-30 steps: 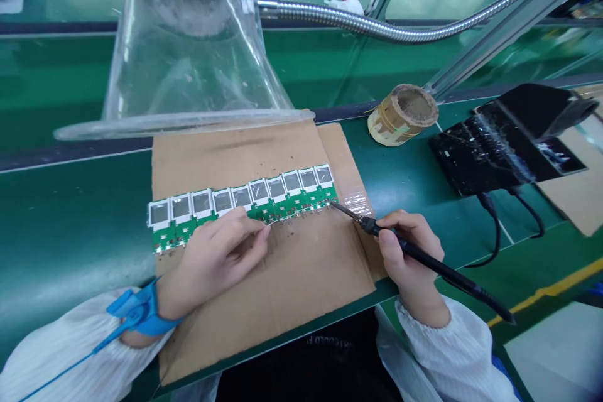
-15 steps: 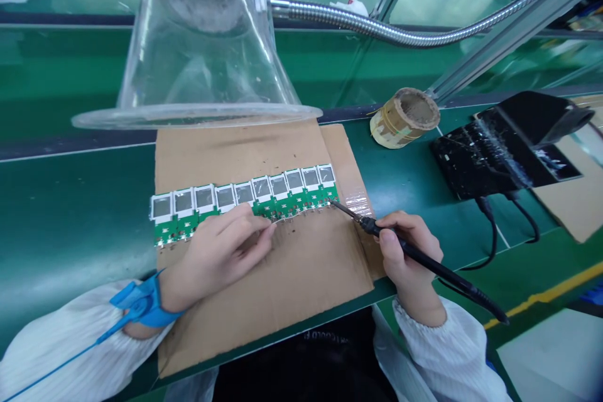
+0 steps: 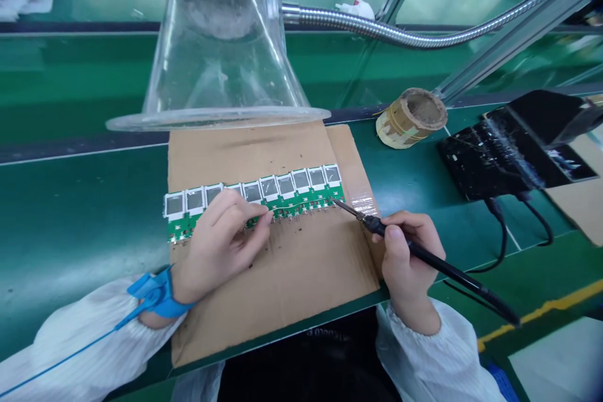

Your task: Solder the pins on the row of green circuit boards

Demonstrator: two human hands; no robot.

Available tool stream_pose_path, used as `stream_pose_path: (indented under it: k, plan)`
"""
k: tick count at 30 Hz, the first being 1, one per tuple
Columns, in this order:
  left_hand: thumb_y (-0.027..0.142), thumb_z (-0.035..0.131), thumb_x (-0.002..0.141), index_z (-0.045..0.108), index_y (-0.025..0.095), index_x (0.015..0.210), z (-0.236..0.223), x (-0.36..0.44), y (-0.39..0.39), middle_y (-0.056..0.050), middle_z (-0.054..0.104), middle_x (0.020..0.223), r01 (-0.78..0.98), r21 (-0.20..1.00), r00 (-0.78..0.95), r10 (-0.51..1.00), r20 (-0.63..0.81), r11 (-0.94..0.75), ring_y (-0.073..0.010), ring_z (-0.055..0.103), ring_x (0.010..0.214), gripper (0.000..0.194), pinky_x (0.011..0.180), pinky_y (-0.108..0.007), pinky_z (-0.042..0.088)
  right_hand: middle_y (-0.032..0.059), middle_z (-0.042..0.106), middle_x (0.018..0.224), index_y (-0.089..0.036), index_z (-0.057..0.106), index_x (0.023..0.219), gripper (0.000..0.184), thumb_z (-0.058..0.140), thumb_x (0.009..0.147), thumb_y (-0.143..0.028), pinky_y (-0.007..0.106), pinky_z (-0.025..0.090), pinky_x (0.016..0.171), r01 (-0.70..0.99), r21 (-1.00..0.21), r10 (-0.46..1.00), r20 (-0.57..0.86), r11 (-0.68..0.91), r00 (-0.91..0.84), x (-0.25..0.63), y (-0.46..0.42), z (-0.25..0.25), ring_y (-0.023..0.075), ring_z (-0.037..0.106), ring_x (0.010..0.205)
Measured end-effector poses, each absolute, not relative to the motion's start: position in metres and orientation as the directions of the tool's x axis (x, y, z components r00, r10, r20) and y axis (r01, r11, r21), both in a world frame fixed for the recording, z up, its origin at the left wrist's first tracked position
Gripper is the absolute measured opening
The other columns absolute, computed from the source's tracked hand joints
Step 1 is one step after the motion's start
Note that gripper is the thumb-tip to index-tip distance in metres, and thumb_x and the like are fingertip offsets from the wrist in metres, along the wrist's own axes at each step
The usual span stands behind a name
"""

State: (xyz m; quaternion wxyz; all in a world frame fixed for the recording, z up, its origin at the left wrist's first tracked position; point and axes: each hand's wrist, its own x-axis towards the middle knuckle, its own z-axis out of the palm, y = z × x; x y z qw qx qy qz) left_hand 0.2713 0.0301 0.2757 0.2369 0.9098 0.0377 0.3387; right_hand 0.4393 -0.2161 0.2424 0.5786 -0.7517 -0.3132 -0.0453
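A row of joined green circuit boards (image 3: 306, 199), each with a small white-framed screen, lies across a cardboard sheet (image 3: 301, 270). My left hand (image 3: 225, 232) is closed in a pinch on a thin solder wire (image 3: 298, 205), which stretches rightward over the boards. That hand covers part of the row's left half. In my right hand (image 3: 411, 264) is a black soldering iron (image 3: 464, 287), its fingers wrapped round the handle. The iron's tip touches or nearly touches the lower edge of the rightmost board, close to the wire's far end. A blue wrist strap (image 3: 160, 294) circles my left wrist.
A clear fume hood (image 3: 226, 85) on a flexible metal hose (image 3: 358, 21) hangs over the cardboard's back edge. To the right stand a round tan pot (image 3: 411, 119) and a black device (image 3: 504, 151) with cables.
My left hand has shifted up onto the boards, carrying the wire from their lower edge to across them. The iron's tip stays at the right end. The whole view has moved slightly.
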Motion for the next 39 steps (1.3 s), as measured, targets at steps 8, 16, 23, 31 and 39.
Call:
stream_pose_path:
  k: [8, 16, 23, 31, 39]
  plan:
    - [0.006, 0.068, 0.096, 0.06, 0.018, 0.1, 0.2747, 0.2715, 0.0307, 0.003, 0.056, 0.076, -0.108, 0.478, 0.768, 0.233, 0.597, -0.871, -0.013, 0.05, 0.068, 0.015, 0.06, -0.029, 0.039, -0.0013, 0.066, 0.083, -0.022, 0.069, 0.098, 0.001, 0.069, 0.099, -0.023, 0.029, 0.05, 0.061, 0.55, -0.819, 0.48, 0.422, -0.162, 0.769, 0.4394, -0.2187, 0.2432, 0.0138, 0.063, 0.067]
    - [0.007, 0.067, 0.097, 0.06, 0.019, 0.099, 0.2766, 0.2732, 0.0301, 0.003, 0.053, 0.074, -0.099, 0.479, 0.789, 0.225, 0.572, -0.872, -0.0131, 0.051, 0.068, 0.014, 0.06, -0.029, 0.04, -0.0003, 0.067, 0.086, -0.023, 0.069, 0.099, 0.004, 0.071, 0.096, -0.022, 0.03, 0.05, 0.06, 0.572, -0.803, 0.519, 0.421, -0.168, 0.744, 0.4388, -0.2209, 0.2446, 0.0154, 0.064, 0.07]
    - [0.005, 0.067, 0.096, 0.059, 0.019, 0.101, 0.2741, 0.2715, 0.0285, 0.003, 0.053, 0.076, -0.113, 0.476, 0.803, 0.201, 0.56, -0.872, -0.0137, 0.051, 0.068, 0.017, 0.061, -0.03, 0.042, 0.0007, 0.068, 0.084, -0.023, 0.068, 0.099, 0.004, 0.07, 0.096, -0.021, 0.031, 0.049, 0.06, 0.613, -0.779, 0.546, 0.46, -0.13, 0.7, 0.438, -0.2199, 0.2443, 0.0168, 0.064, 0.07]
    - [0.004, 0.068, 0.095, 0.06, 0.018, 0.102, 0.2739, 0.2711, 0.0299, 0.003, 0.053, 0.076, -0.133, 0.488, 0.779, 0.214, 0.59, -0.863, -0.0134, 0.052, 0.07, 0.018, 0.064, -0.029, 0.044, 0.0017, 0.067, 0.082, -0.023, 0.066, 0.097, 0.004, 0.069, 0.097, -0.025, 0.034, 0.052, 0.062, 0.633, -0.765, 0.485, 0.513, -0.115, 0.708, 0.4388, -0.2204, 0.2397, 0.0191, 0.067, 0.071]
    - [0.003, 0.066, 0.096, 0.058, 0.021, 0.103, 0.2737, 0.2708, 0.0286, 0.003, 0.053, 0.077, -0.132, 0.499, 0.77, 0.229, 0.596, -0.856, -0.0133, 0.053, 0.072, 0.021, 0.065, -0.029, 0.046, 0.0011, 0.07, 0.088, -0.023, 0.069, 0.103, 0.007, 0.071, 0.097, -0.022, 0.031, 0.05, 0.062, 0.641, -0.756, 0.598, 0.455, -0.133, 0.66, 0.4398, -0.2205, 0.2445, 0.0168, 0.067, 0.073]
